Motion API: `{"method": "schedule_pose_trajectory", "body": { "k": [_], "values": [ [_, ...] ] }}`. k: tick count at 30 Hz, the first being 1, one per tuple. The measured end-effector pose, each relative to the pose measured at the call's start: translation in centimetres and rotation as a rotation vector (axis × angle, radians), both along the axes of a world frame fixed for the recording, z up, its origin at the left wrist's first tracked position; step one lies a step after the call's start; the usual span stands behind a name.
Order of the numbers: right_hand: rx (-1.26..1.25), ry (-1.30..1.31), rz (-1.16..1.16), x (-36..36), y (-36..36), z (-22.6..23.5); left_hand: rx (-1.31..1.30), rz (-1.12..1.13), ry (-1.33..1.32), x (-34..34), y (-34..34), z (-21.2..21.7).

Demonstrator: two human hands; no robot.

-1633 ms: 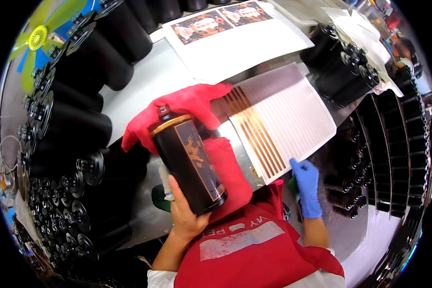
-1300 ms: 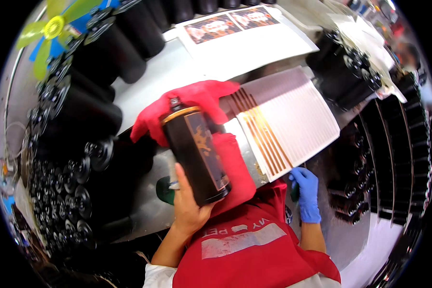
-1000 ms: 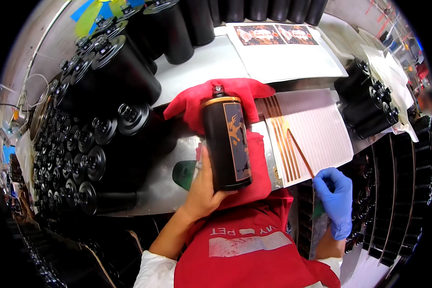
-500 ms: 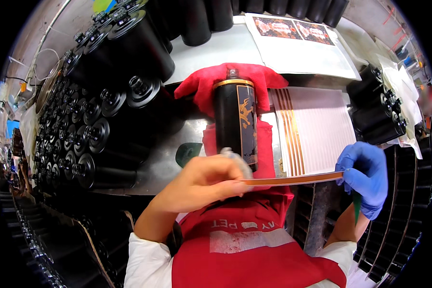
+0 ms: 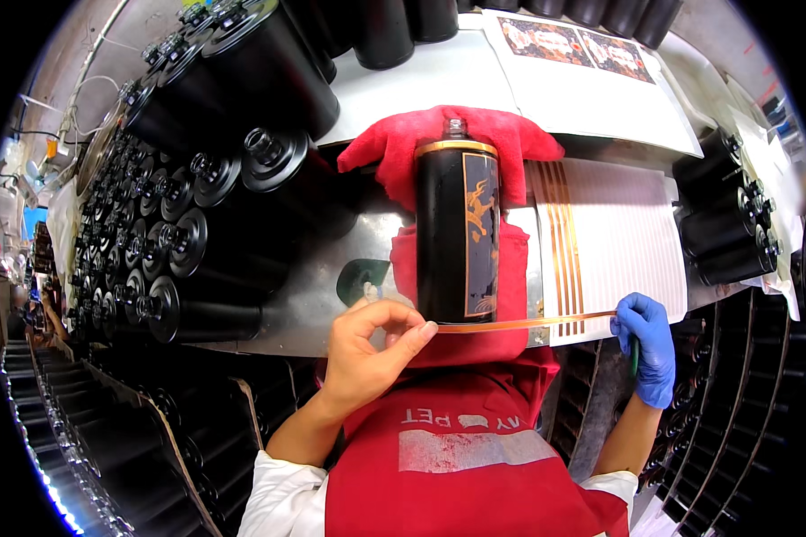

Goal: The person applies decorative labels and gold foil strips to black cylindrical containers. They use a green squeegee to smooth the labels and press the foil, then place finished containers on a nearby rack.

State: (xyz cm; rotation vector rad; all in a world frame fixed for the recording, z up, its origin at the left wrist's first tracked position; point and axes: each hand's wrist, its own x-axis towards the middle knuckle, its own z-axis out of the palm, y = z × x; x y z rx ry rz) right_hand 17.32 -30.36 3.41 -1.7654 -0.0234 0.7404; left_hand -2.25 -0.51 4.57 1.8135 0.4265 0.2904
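Observation:
A black bottle (image 5: 458, 234) with a gold neck band and a gold picture label lies on its side on a red cloth (image 5: 448, 143) on the metal worktable (image 5: 322, 286). A thin gold strip (image 5: 519, 324) is stretched level across the bottle's base end. My left hand (image 5: 367, 345), bare, pinches the strip's left end. My right hand (image 5: 647, 336), in a blue glove, holds its right end and also a green tool. A white backing sheet (image 5: 622, 246) with a few more gold strips lies right of the bottle.
Many black bottles (image 5: 188, 242) are stacked on their sides at the left and along the back. More black bottles (image 5: 730, 242) sit at the right. A white sheet with printed picture labels (image 5: 591, 54) lies at the back. Racks of bottles fill the lower left and right.
My left hand set the bottle down on the red cloth and let it go. Both hands lifted a gold strip off the sheet and now stretch it across the bottle's base.

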Motion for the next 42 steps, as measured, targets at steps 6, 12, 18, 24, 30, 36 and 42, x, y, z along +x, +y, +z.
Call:
{"method": "schedule_pose_trajectory", "body": {
  "k": [6, 12, 18, 24, 30, 36, 42],
  "values": [
    [-0.042, 0.006, 0.010, 0.8, -0.2, -1.4, -0.023, 0.021, 0.019, 0.1, 0.0, -0.5],
    [-0.064, 0.010, -0.003, 0.8, -0.2, -1.4, -0.072, 0.009, 0.033, 0.1, 0.1, -0.7],
    [-0.061, 0.017, -0.013, 0.4, -0.6, -1.3, -0.339, 0.016, -0.004, 0.2, 0.4, -2.0],
    [-0.040, -0.009, -0.027, 0.3, -1.0, -0.4, -0.360, 0.079, -0.079, 0.6, -0.2, -2.5],
    [-0.059, -0.031, -0.014, 0.8, -1.2, -0.8, -0.300, 0.063, -0.028, 1.1, 0.0, -2.3],
    [-0.201, -0.029, 0.061, 1.9, -0.3, -2.0, -0.327, 0.043, -0.019, 1.2, 0.4, -2.3],
    [-0.356, -0.341, -0.056, 2.6, -0.3, -5.3, -0.367, 0.037, -0.018, 1.1, 0.6, -2.6]
  ]
}}
